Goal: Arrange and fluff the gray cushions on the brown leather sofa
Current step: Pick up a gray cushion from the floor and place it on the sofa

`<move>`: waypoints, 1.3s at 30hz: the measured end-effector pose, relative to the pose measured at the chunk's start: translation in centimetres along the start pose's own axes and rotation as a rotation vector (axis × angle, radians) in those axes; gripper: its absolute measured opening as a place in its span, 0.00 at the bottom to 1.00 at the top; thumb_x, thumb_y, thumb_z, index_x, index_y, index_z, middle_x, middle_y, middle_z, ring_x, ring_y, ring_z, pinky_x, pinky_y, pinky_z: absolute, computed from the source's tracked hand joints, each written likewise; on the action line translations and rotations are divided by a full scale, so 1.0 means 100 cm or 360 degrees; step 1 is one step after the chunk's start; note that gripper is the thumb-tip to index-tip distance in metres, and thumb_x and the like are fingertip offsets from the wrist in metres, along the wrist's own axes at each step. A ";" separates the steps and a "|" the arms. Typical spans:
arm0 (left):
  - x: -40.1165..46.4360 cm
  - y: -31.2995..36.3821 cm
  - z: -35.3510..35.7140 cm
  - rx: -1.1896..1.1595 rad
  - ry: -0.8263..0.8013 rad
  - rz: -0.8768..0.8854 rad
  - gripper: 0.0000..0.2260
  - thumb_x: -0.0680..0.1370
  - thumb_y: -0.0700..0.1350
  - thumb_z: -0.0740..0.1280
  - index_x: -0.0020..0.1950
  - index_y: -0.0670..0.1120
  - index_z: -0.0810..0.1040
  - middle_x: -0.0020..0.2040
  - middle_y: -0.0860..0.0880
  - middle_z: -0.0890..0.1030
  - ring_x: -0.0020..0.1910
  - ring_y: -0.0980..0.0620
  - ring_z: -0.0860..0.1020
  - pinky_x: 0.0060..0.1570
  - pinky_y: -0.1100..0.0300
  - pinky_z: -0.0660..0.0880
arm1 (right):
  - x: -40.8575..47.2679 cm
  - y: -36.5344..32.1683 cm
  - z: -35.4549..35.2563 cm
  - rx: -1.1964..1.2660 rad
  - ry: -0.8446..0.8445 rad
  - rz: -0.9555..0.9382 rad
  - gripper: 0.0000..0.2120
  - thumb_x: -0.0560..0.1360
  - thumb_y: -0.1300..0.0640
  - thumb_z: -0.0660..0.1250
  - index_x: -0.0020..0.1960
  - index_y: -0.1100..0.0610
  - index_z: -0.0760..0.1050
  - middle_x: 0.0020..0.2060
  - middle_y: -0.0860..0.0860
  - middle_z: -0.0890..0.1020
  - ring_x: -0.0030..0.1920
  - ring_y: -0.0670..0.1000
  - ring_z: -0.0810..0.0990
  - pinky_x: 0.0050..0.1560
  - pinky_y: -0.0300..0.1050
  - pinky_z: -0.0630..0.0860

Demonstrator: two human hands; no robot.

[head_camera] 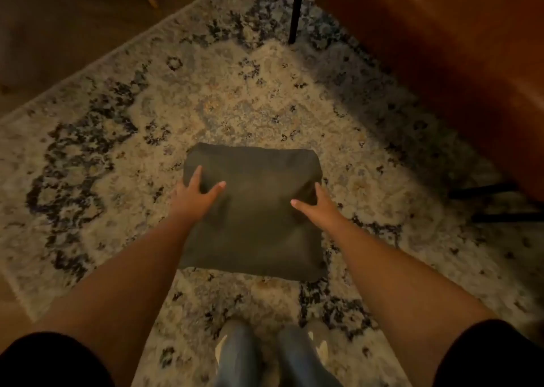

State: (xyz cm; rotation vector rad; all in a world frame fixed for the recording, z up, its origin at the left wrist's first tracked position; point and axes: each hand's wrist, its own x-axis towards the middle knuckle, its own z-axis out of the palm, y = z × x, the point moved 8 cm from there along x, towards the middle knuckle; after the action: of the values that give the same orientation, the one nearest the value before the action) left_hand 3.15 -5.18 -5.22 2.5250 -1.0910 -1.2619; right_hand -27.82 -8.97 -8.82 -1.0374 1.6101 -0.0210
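A square gray cushion (253, 216) is in front of me above the patterned rug, held between both hands. My left hand (195, 194) grips its left edge, thumb on top and fingers round the side. My right hand (313, 202) grips the right edge the same way, thumb lying across the top. The brown leather sofa (441, 48) fills the upper right corner, to the right of the cushion and apart from it.
A beige rug with dark floral pattern (235, 98) covers the floor. Thin black sofa legs (295, 16) stand at top centre and at the right edge. My two feet (270, 354) are at the bottom. Wooden floor (59, 33) lies at the upper left.
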 end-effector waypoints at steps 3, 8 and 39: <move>0.022 -0.007 0.021 -0.0038 -0.0082 -0.0053 0.43 0.68 0.72 0.62 0.76 0.64 0.44 0.78 0.43 0.46 0.76 0.37 0.50 0.73 0.39 0.54 | 0.026 0.009 0.000 0.0106 -0.0007 -0.0002 0.53 0.68 0.39 0.73 0.79 0.49 0.41 0.78 0.50 0.50 0.77 0.55 0.54 0.75 0.57 0.58; 0.054 -0.026 0.037 -0.0338 0.0068 -0.0120 0.51 0.62 0.75 0.65 0.75 0.63 0.40 0.78 0.45 0.49 0.75 0.39 0.54 0.72 0.38 0.57 | 0.053 0.033 0.014 0.0499 -0.0033 0.0084 0.56 0.62 0.36 0.76 0.78 0.45 0.45 0.75 0.48 0.61 0.73 0.55 0.64 0.71 0.56 0.65; -0.095 0.265 -0.118 -0.1207 -0.0598 0.0138 0.42 0.58 0.75 0.70 0.67 0.58 0.72 0.59 0.51 0.81 0.56 0.47 0.81 0.59 0.45 0.75 | -0.188 -0.106 -0.211 0.1285 0.0486 -0.0277 0.49 0.56 0.36 0.75 0.73 0.44 0.62 0.60 0.45 0.76 0.59 0.49 0.77 0.62 0.51 0.73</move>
State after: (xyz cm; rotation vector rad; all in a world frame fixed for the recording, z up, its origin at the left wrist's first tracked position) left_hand -6.52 -20.93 19.08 1.7072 -0.5811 -1.7451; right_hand -39.35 -14.22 18.56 -0.5409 1.5496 -0.9090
